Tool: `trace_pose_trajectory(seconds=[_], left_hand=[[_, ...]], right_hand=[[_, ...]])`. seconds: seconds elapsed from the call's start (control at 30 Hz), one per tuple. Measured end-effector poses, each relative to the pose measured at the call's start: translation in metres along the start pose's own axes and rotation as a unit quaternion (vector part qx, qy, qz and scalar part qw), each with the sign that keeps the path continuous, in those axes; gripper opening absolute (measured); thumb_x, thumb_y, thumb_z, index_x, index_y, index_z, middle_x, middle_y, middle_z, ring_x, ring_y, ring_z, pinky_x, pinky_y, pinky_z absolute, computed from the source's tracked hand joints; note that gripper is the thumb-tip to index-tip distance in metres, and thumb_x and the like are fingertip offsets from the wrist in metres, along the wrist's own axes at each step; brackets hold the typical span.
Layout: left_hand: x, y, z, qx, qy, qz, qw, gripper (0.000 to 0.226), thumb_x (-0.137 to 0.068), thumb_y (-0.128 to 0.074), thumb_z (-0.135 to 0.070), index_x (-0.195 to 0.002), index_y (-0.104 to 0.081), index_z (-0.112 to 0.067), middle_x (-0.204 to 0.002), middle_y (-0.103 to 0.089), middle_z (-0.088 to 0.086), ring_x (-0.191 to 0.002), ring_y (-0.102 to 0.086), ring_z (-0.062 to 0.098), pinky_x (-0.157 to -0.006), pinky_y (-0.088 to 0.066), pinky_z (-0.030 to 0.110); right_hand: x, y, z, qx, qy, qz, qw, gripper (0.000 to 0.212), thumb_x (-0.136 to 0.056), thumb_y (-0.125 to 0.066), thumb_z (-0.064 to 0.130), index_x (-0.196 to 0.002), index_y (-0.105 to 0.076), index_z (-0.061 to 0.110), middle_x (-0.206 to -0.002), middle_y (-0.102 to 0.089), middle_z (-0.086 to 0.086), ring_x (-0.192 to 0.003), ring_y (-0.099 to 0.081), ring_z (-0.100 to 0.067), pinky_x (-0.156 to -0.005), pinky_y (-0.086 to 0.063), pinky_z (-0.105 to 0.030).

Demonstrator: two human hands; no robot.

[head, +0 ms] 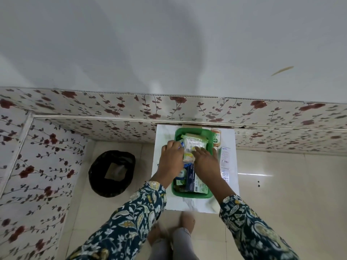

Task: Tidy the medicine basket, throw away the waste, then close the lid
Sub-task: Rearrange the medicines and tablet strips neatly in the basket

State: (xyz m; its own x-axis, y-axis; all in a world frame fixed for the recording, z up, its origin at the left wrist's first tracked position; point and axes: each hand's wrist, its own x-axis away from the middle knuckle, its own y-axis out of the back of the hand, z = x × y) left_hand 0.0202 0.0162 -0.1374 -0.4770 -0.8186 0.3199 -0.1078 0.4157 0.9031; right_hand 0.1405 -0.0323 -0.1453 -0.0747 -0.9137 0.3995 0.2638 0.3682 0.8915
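A green medicine basket [192,195] stands on a small white table [199,204] against the wall. Packets and boxes fill it: a clear packet of white sticks [193,142] at the far end, a blue box [193,178] and a round tub [181,174] nearer me. My left hand [171,156] reaches into the basket's left side, fingers on a small blue-edged packet [180,144]. My right hand [205,159] lies palm down over the middle packets, fingers touching the clear packet. Whether either hand grips anything is unclear.
A black-lined waste bin [112,173] with a paper scrap inside stands on the floor left of the table. An orange-labelled bottle [216,139] and a white leaflet [225,162] lie on the table right of the basket. Floral wall panels enclose the corner. My feet are below.
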Motion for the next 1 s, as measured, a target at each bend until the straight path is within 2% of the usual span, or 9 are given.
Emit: trace_pose_trajectory(seconds=[0.17,0.23,0.33,0.43,0.6,0.73,0.8,0.9,1.0], left_hand=[[0.022,-0.004,0.032,0.196,0.069,-0.169,0.963,0.027,-0.081,-0.047,0.006,-0.101,-0.065,0.001,-0.108,-0.062,0.019,-0.105,-0.053,0.036,-0.088,-0.046,0.040],[0.027,-0.015,0.054,0.196,0.139,-0.121,0.963,0.027,-0.084,-0.049,0.002,-0.108,-0.061,0.001,-0.116,-0.058,0.020,-0.111,-0.050,0.036,-0.091,-0.043,0.039],[0.028,-0.039,0.075,0.112,0.165,0.063,0.978,0.050,-0.087,-0.058,-0.019,-0.132,-0.042,-0.006,-0.138,-0.042,0.016,-0.129,-0.037,0.033,-0.105,-0.035,0.039],[0.030,-0.057,0.075,0.018,0.128,0.128,0.983,0.072,-0.083,-0.065,-0.029,-0.140,-0.027,-0.009,-0.143,-0.033,0.015,-0.129,-0.034,0.034,-0.103,-0.035,0.041],[0.023,-0.062,0.071,-0.019,0.103,0.071,0.992,0.040,-0.085,-0.054,-0.006,-0.123,-0.041,-0.005,-0.129,-0.043,0.017,-0.118,-0.042,0.034,-0.091,-0.041,0.038],[0.019,-0.061,0.073,0.099,0.128,0.052,0.985,0.028,-0.081,-0.050,0.005,-0.108,-0.050,0.002,-0.117,-0.051,0.022,-0.108,-0.051,0.039,-0.083,-0.041,0.041],[0.016,-0.057,0.074,0.175,0.158,0.026,0.971,0.024,-0.080,-0.050,0.008,-0.103,-0.052,0.004,-0.112,-0.055,0.025,-0.104,-0.053,0.039,-0.080,-0.042,0.039],[0.012,-0.038,0.072,0.258,0.194,-0.024,0.946,0.021,-0.081,-0.052,0.010,-0.100,-0.057,0.004,-0.108,-0.057,0.027,-0.100,-0.056,0.038,-0.080,-0.045,0.040],[0.011,-0.006,0.062,0.254,0.163,-0.046,0.952,0.028,-0.084,-0.055,0.006,-0.111,-0.061,0.002,-0.117,-0.053,0.024,-0.106,-0.055,0.037,-0.090,-0.044,0.037]], right_hand=[[0.015,0.013,0.022,-0.254,-0.050,-0.104,0.960,0.038,-0.086,-0.044,-0.002,-0.119,-0.061,0.009,-0.125,-0.062,-0.013,-0.112,-0.057,-0.031,-0.093,-0.045,-0.035],[0.016,0.014,0.033,-0.338,-0.105,-0.093,0.931,0.035,-0.089,-0.043,-0.001,-0.116,-0.062,0.009,-0.129,-0.060,-0.009,-0.106,-0.061,-0.028,-0.085,-0.044,-0.026],[0.012,0.008,0.040,-0.400,-0.161,-0.090,0.898,0.032,-0.090,-0.042,-0.001,-0.112,-0.063,0.009,-0.126,-0.062,-0.006,-0.100,-0.063,-0.024,-0.080,-0.042,-0.023],[0.008,0.000,0.042,-0.429,-0.180,-0.090,0.881,0.031,-0.089,-0.041,0.000,-0.108,-0.065,0.007,-0.121,-0.065,-0.007,-0.089,-0.064,-0.023,-0.078,-0.044,-0.025],[0.005,-0.008,0.040,-0.463,-0.190,-0.101,0.860,0.028,-0.089,-0.042,0.000,-0.101,-0.066,0.007,-0.116,-0.067,-0.008,-0.096,-0.066,-0.026,-0.082,-0.050,-0.033],[0.009,-0.007,0.035,-0.496,-0.213,-0.109,0.835,0.026,-0.088,-0.044,-0.002,-0.100,-0.066,0.005,-0.112,-0.068,-0.009,-0.087,-0.060,-0.020,-0.068,-0.048,-0.026],[0.012,-0.004,0.032,-0.514,-0.217,-0.115,0.822,0.025,-0.087,-0.044,-0.004,-0.099,-0.065,0.003,-0.108,-0.067,-0.011,-0.087,-0.059,-0.020,-0.071,-0.051,-0.026],[0.018,0.002,0.028,-0.511,-0.231,-0.131,0.818,0.025,-0.087,-0.045,-0.004,-0.099,-0.066,0.003,-0.103,-0.066,-0.008,-0.085,-0.057,-0.018,-0.064,-0.047,-0.012],[0.035,0.005,0.011,-0.474,-0.278,-0.160,0.820,0.022,-0.089,-0.046,0.003,-0.098,-0.066,0.005,-0.106,-0.068,-0.011,-0.086,-0.054,-0.018,-0.073,-0.043,-0.024]])
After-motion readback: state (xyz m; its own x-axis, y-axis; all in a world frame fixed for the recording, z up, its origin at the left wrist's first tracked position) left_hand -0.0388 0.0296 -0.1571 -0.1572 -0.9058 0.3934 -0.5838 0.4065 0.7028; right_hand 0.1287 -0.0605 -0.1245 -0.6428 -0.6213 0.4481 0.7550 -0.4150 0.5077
